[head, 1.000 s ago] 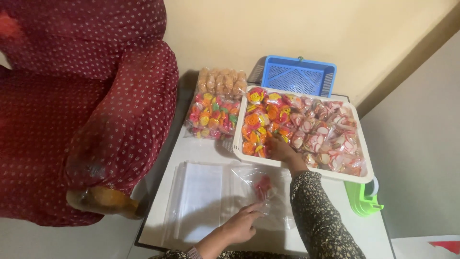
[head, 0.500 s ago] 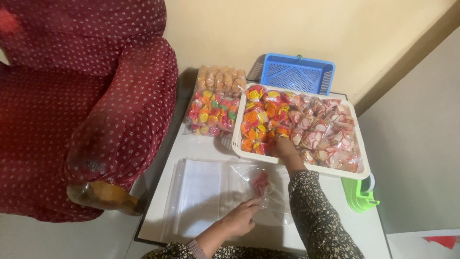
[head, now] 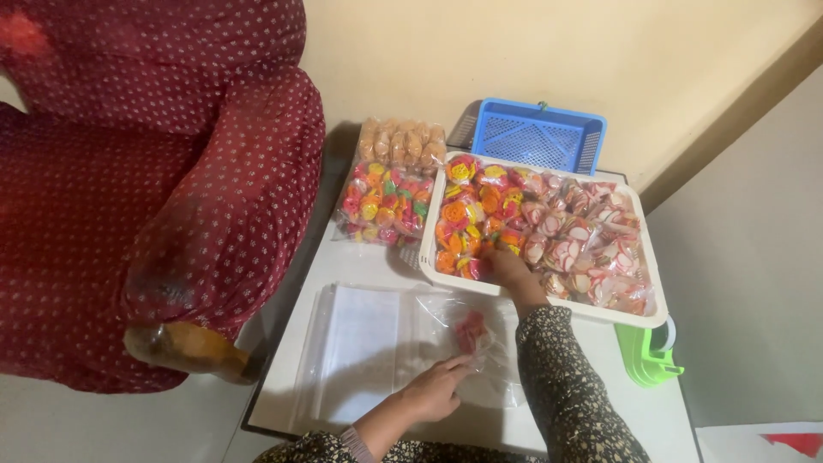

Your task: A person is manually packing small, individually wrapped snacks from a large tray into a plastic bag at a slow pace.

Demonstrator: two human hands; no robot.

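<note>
While left hand point(head: 433, 390) pins clear bag point(head: 463, 343), mouth toward tray point(head: 651, 319), long axis crosswise, right hand point(head: 507, 267) pinching sweets point(head: 480, 231).

A dark red dotted armchair point(head: 154, 197) stands left of the counter point(head: 360, 266); a blue basket point(head: 538, 137) and a green object point(head: 647, 360) are there.

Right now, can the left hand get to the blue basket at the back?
Probably not easily: the left hand rests on the clear bag at the near edge, and the white tray of sweets lies before the blue basket.

The right hand point(head: 507, 267) hides sweets beneath it; its grip cannot be told.
</note>
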